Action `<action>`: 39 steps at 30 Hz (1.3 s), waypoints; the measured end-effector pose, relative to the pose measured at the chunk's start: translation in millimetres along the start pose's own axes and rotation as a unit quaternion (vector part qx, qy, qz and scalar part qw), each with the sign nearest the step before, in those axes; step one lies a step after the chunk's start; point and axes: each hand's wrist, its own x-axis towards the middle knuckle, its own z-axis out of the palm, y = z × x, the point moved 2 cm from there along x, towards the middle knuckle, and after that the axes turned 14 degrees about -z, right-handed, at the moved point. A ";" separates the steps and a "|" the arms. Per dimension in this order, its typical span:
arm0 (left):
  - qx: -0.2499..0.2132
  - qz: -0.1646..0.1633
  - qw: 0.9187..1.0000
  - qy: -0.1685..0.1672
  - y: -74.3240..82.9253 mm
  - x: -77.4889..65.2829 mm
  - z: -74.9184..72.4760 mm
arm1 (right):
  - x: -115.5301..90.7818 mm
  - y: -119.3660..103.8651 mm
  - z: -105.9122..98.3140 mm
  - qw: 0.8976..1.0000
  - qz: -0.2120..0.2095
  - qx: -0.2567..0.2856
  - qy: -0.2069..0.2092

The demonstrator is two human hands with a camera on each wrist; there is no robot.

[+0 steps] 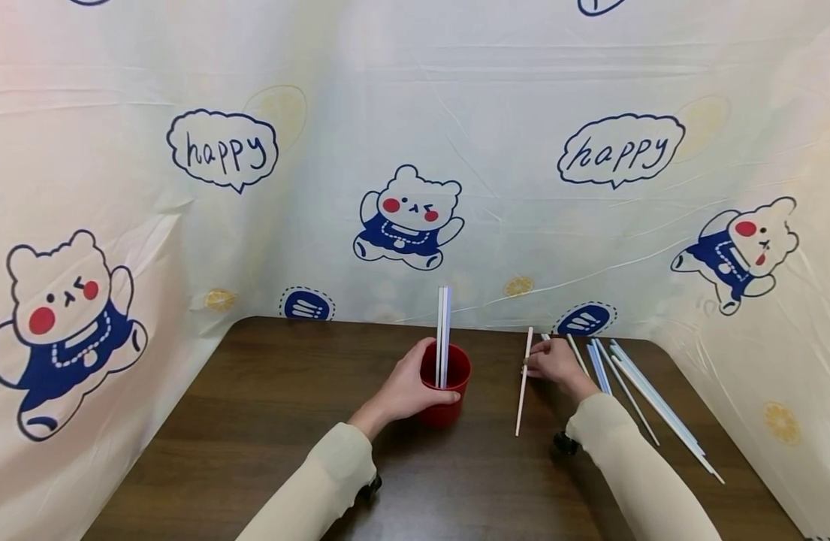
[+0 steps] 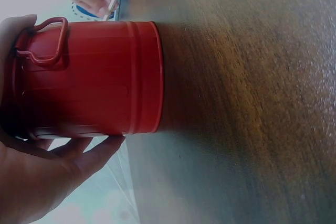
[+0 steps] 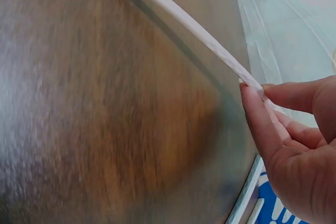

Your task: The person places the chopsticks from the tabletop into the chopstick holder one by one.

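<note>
My left hand [image 1: 408,383] grips a red metal bucket [image 1: 442,415] around its side, thumb across the front near the rim. The left wrist view shows a small wire handle on the bucket [image 2: 100,77]. Several pale chopsticks [image 1: 443,330] stand upright in it. To the right, my right hand [image 1: 555,364] pinches a pale pink chopstick [image 1: 521,402] between thumb and fingertips. Close up in the right wrist view, the chopstick [image 3: 184,19] slants over the table, held near one end.
Several white and light-blue chopsticks [image 1: 658,396] lie on the right side of the brown wooden table [image 1: 286,421], some partly behind my right hand. A printed cloth [image 1: 509,225] hangs behind and beside the table.
</note>
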 end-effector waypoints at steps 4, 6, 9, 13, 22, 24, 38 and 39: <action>-0.001 -0.003 1.000 0.000 1.3 -0.8 -0.4 | 2.6 -5.3 1.6 1.000 -0.022 0.006 0.016; 0.001 -0.004 1.000 0.001 2.1 -1.2 -0.7 | 3.6 -8.6 2.6 0.999 -0.027 0.013 0.023; 0.004 -0.006 1.000 0.003 2.8 -1.6 -0.7 | 4.4 -13.8 4.8 0.999 -0.031 0.027 0.032; 0.011 -0.007 1.000 0.007 3.2 -1.3 -0.5 | 4.6 -22.6 7.6 0.996 -0.042 0.058 0.048; 0.007 -0.001 1.000 0.005 2.4 -0.8 -0.7 | 1.7 -52.2 13.9 0.994 -0.058 0.081 0.047; 0.006 0.000 1.000 0.005 2.0 -0.5 -0.7 | 1.8 -59.0 15.1 0.993 -0.062 0.083 0.048; 0.009 0.004 1.000 0.010 3.6 -1.0 -1.0 | -0.8 -102.3 14.0 0.982 -0.105 0.128 0.087; 0.009 0.004 1.000 0.010 3.7 -1.0 -1.1 | -1.0 -104.8 14.6 0.981 -0.107 0.133 0.090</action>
